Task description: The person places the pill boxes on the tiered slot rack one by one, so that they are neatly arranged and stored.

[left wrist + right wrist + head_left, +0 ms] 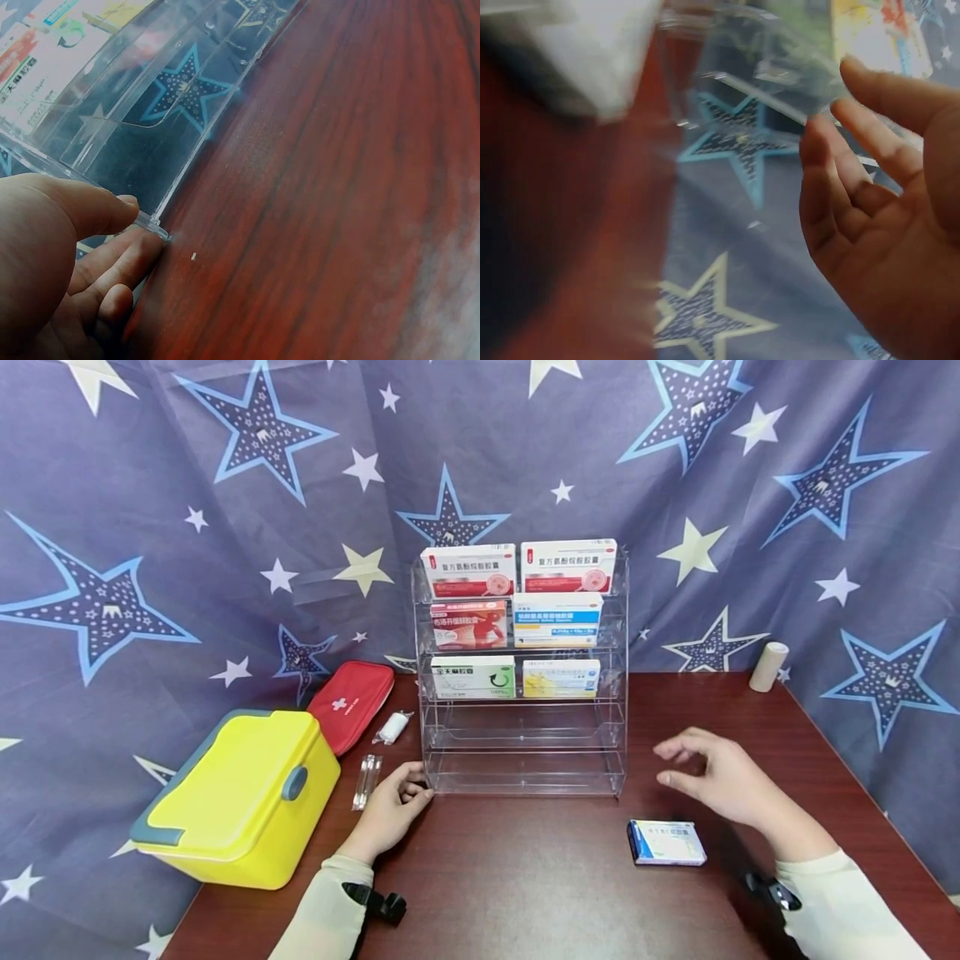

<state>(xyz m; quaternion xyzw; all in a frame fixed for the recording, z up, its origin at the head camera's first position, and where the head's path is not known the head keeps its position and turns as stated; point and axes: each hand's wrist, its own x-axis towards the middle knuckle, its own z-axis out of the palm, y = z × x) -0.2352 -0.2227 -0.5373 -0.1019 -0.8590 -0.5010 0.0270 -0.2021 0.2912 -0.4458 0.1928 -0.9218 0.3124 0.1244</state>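
Clear acrylic forms the tiered rack standing on a dark wooden surface, where a person's left hand meets its lower left front corner. Thumb and fingers of that hand curl loosely around the corner's edge, the thumb lying above it and the fingers tucked beneath, against the surface. The right hand hovers just right of the rack's base, apart from it, its fingers spread and relaxed, holding nothing. A blue-and-white medicine box lies flat on the surface just below that hand, toward the person, untouched. Six medicine boxes fill the rack's upper three tiers, well above both hands; the two lowest tiers, level with the fingers, hold none. Left of the left hand sit a yellow case, a packet of swabs, a small white roll and a red first-aid pouch. A beige roll stands far beyond the right hand against the star-printed backdrop.
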